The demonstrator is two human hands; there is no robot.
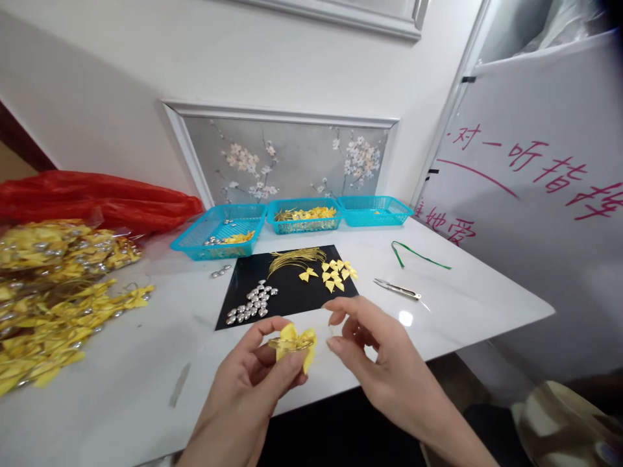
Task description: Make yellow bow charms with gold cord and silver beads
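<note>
Mid-assembly at the tabletop's near edge: left hand (253, 370) fingers pinching a yellow bow (294, 342), right hand (377, 353) fingers loosely curled beside it, a heap of finished bows (53, 295) at the left edge, loose bows (335, 272) still on the black mat (292, 295).

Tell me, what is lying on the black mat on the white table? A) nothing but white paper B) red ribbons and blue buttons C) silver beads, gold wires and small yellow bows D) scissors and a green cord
C: the black rectangular mat carries a cluster of silver beads, a bundle of thin gold wires and small yellow ribbon bows.
</note>
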